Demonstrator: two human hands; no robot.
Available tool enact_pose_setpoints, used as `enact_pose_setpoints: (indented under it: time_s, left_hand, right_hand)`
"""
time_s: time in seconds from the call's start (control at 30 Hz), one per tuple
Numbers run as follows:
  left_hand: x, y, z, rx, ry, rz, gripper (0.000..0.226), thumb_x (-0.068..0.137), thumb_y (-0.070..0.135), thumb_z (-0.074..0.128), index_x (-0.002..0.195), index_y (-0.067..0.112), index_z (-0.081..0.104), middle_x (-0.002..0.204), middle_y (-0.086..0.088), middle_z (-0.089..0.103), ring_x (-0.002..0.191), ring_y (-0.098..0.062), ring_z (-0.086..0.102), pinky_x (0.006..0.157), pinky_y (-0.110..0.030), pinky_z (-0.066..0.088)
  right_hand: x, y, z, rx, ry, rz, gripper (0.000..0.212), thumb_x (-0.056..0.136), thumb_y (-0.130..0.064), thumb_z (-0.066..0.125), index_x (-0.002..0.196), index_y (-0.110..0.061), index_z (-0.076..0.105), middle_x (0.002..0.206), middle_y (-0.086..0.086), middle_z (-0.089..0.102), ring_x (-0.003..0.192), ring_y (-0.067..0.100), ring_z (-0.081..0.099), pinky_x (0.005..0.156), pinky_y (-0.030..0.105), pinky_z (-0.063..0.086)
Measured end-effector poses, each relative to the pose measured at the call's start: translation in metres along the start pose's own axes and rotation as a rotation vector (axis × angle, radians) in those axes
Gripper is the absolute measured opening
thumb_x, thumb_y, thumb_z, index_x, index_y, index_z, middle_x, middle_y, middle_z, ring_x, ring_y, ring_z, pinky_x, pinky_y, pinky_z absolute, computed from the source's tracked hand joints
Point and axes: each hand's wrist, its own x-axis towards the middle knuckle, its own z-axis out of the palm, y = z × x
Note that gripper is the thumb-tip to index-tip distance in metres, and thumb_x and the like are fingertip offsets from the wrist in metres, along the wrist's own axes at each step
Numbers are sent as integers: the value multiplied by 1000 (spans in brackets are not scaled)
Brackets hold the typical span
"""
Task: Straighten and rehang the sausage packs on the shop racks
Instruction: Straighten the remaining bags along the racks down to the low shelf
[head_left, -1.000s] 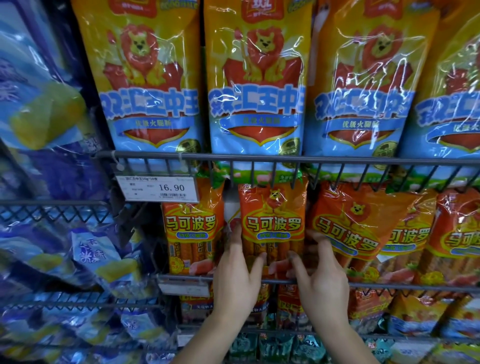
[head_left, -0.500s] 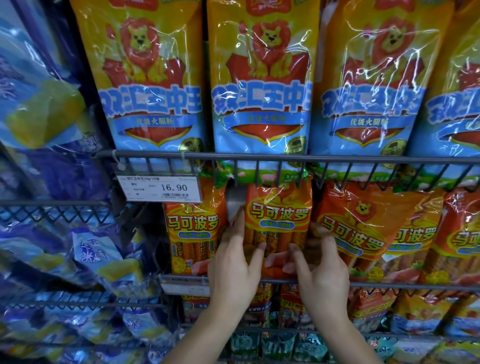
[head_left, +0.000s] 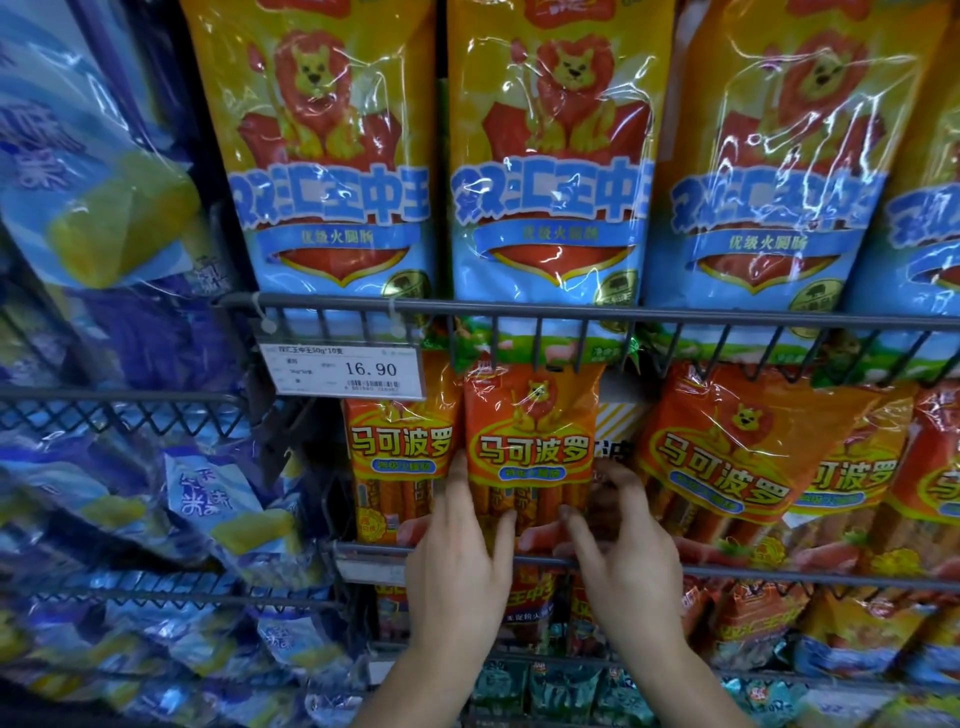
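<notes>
An orange sausage pack (head_left: 530, 441) hangs upright in the middle row of the wire rack, below the upper rail (head_left: 571, 314). My left hand (head_left: 460, 566) holds its lower left edge, thumb on the front and fingers along the side. My right hand (head_left: 623, 556) pinches its lower right edge. A second orange pack (head_left: 397, 452) hangs just to the left. Tilted orange packs (head_left: 727, 457) lean to the right of it, with a gap between.
Large yellow-and-blue lion sausage packs (head_left: 550, 171) fill the row above. A price tag (head_left: 345, 370) reading 16.90 clips under the upper rail. Blue packets (head_left: 218, 499) crowd the wire racks at left. The lower rail (head_left: 779, 574) and more packs lie beneath my hands.
Both hands have shifted the middle orange pack up and leftward, so it hangs straighter against the left pack. A gap has opened to its right.
</notes>
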Motion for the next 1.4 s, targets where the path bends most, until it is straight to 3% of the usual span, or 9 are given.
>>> enact_pose_setpoints:
  time_s: [0.13, 0.3, 0.47, 0.7, 0.87, 1.03, 1.23, 1.33, 1.4]
  left_hand:
    - [-4, -2, 7, 130, 70, 61, 74, 75, 33, 82, 137, 8, 50, 123, -7, 58, 87, -18, 68, 49, -17, 46]
    - [-6, -3, 14, 205, 199, 243, 59, 77, 18, 81, 130, 4, 58, 131, -13, 53, 119, -30, 52, 89, -38, 54]
    - [-8, 4, 25, 115, 101, 347, 62, 88, 27, 67, 143, 12, 43, 150, -8, 38, 134, -29, 40, 104, -35, 40]
    - [-9, 8, 30, 182, 12, 277, 76, 84, 37, 70, 148, 12, 36, 157, -10, 27, 141, -30, 31, 89, -40, 55]
    - [-11, 15, 29, 199, 34, 246, 73, 86, 41, 64, 147, 11, 37, 156, -10, 27, 141, -29, 29, 85, -40, 57]
    - [-18, 22, 31, 160, 159, 200, 50, 91, 38, 58, 132, 10, 49, 137, -11, 40, 128, -34, 39, 92, -53, 53]
    - [-23, 61, 49, -82, 10, 343, 40, 96, 35, 51, 133, 21, 49, 136, 4, 46, 118, -13, 52, 88, -30, 55]
    - [-19, 91, 56, -105, -125, 241, 46, 103, 37, 41, 146, 22, 34, 139, 6, 43, 123, -7, 42, 88, 1, 33]
    - [-13, 105, 62, -170, -188, 123, 53, 103, 38, 40, 150, 20, 24, 142, 5, 38, 123, -11, 46, 86, -7, 37]
  right_hand:
    - [2, 0, -2, -77, -25, 4, 48, 89, -39, 69, 128, -29, 41, 77, -9, 66, 55, 11, 64, 43, 30, 50]
    - [5, -1, -5, -115, -54, 1, 43, 89, -40, 69, 123, -23, 49, 73, -7, 66, 60, 17, 67, 48, 32, 49]
    - [10, 3, -7, -115, -107, 2, 39, 90, -46, 66, 119, -22, 54, 74, -9, 66, 66, 18, 69, 54, 32, 51]
    - [10, 13, -13, 20, -132, -18, 29, 88, -40, 71, 108, -33, 52, 81, -13, 67, 73, 9, 69, 63, 32, 57]
    - [-7, 33, -36, 96, 97, -61, 20, 92, -39, 64, 109, -29, 61, 93, -21, 66, 80, -3, 67, 65, 30, 60]
    - [-12, 55, -70, 90, 393, -34, 31, 91, -41, 59, 107, -15, 63, 88, -2, 64, 74, 17, 65, 59, 37, 56]
    - [-3, 76, -91, 11, 273, 164, 54, 83, -50, 62, 126, -20, 51, 108, -4, 61, 89, 24, 67, 64, 46, 58]
    - [0, 82, -96, -87, 189, 168, 59, 84, -43, 70, 133, -18, 51, 120, 1, 65, 102, 26, 67, 73, 46, 58]
    - [4, 83, -99, -136, 143, 124, 56, 85, -41, 71, 132, -14, 55, 119, 2, 67, 102, 26, 67, 72, 41, 58]
